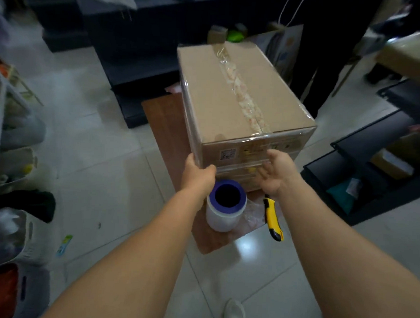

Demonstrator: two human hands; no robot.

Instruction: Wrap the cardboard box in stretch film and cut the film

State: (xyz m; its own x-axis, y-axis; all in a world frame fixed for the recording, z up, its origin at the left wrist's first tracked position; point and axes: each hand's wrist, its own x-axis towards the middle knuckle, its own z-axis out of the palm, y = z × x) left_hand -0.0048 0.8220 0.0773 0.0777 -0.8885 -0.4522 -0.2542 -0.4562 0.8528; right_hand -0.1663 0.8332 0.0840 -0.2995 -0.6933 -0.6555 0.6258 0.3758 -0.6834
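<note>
1. The cardboard box (pixel 234 97) stands on a brown wooden board (pixel 162 122) on the tiled floor, its sides already glossy with stretch film.
2. The left hand (pixel 196 170) grips the box's near left corner, thumb on the near face, fingers around the edge.
3. The right hand (pixel 274 172) lies open, fingers spread loosely against the near face, holding nothing.
4. The stretch film roll (pixel 226 206) stands upright just in front of the box, and the yellow utility knife (pixel 272 219) lies just beside it.
5. The step looks like smoothing the film down: press flat from the corner outward so the loose layer clings, while the left hand steadies the box.
6. Cut only once the film lies tight.
</note>
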